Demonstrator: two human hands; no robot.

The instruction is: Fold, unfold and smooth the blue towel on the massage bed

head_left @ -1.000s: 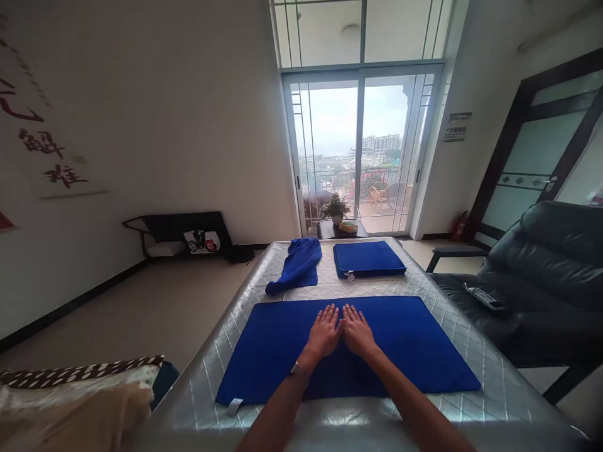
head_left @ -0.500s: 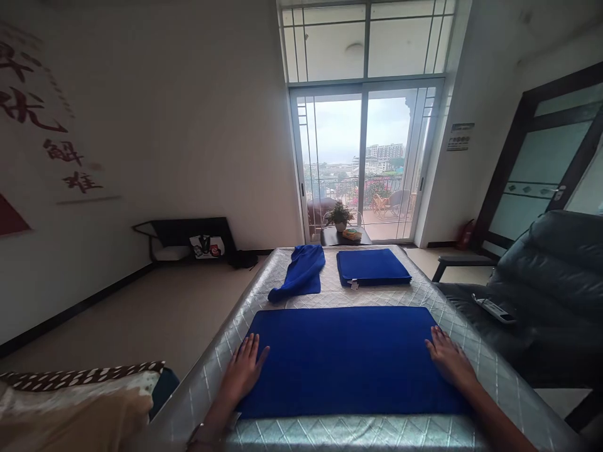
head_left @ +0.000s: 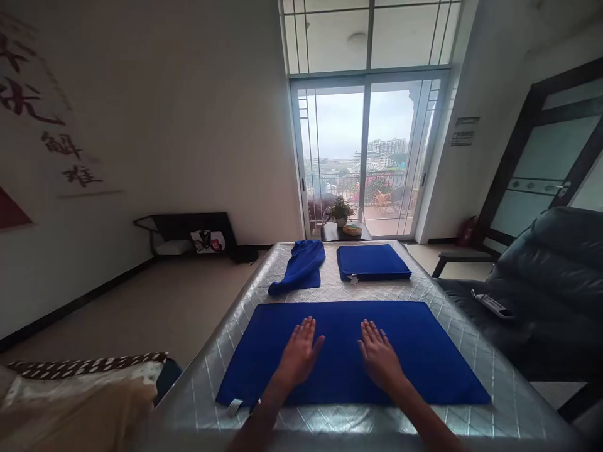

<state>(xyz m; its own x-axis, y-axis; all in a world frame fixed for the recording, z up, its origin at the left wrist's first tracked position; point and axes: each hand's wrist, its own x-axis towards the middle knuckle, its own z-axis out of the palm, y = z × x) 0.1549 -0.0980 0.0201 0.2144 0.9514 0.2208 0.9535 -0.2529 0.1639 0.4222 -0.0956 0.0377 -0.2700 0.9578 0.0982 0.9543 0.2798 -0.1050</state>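
Observation:
A blue towel (head_left: 339, 358) lies spread flat across the near part of the table, with a white label (head_left: 234, 407) at its lower left corner. My left hand (head_left: 300, 353) rests palm down on the towel, left of its middle, fingers stretched out. On the right of the middle, my right hand (head_left: 379, 355) also lies flat with straight fingers. Neither hand grips anything. Beyond the towel, a folded stack of blue towels (head_left: 373, 260) sits at the far right, its white tag facing me. A crumpled blue towel (head_left: 301, 267) lies at the far left.
A silver quilted cover (head_left: 188, 402) drapes the table. To the right stands a dark leather armchair (head_left: 546, 301) with a remote-like device (head_left: 492, 306) on it. Past the table's far end, a small stand (head_left: 332, 232) holds a potted plant (head_left: 341, 211). Patterned fabric (head_left: 89, 383) is at lower left.
Both hands have moved inward from the towel's left and right edges toward its middle. The towel's lower left corner and label are now uncovered. The view has shifted slightly.

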